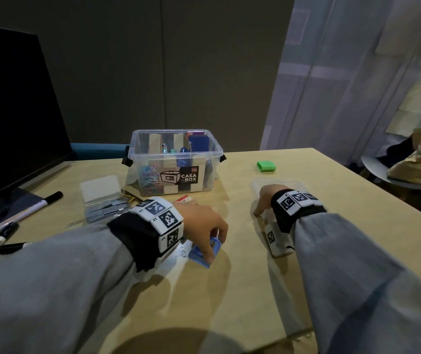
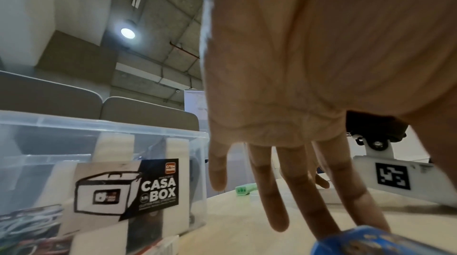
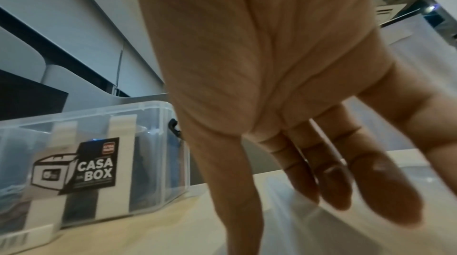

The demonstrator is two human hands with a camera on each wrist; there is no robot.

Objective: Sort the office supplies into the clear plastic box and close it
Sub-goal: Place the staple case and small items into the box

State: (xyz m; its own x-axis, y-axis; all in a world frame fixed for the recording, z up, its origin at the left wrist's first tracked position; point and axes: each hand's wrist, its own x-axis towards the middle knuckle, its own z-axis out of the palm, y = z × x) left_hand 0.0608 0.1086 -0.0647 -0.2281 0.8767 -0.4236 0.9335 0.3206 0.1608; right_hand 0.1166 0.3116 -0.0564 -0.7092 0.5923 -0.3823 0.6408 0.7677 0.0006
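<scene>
Pale wood worktop (image 1: 242,251) is carrying everything, with a dark monitor (image 1: 7,118) standing at its far left edge and grey curtains hanging behind on the right.

Left side: markers (image 1: 29,210) are lying loose near the monitor, and a small clear case of staples (image 1: 103,200) is sitting just beside the clear plastic box (image 1: 176,162). The case is looking rigid and likely heavy for its bulk; best taken by its long edges.

Centre: the box is standing open, with dividers, coloured paper clips and blue items already inside. Contents toward its back are hard to make out.

Left hand (image 1: 204,226) is reaching down onto a small blue item (image 1: 205,251) lying flat on the worktop near the front edge; fingers (image 2: 277,191) are extending nearly straight, tips touching it, not yet pinching. What the item is cannot be told: the hand is covering most of it and the left wrist view is cutting it off. It is looking like light, hard plastic, likely slippery; a pinch across its short edges should suit. A red-and-white item (image 1: 183,199) behind the wrist is mostly hidden.

Right: right hand (image 1: 265,200) is resting with straight, spread fingers (image 3: 385,187) on the clear lid (image 1: 293,183), which is lying flat and nearly invisible against the wood. Thin, flexible, smooth; lifting by a rim edge looks best. A green block (image 1: 266,166) is sitting apart, behind the lid.
</scene>
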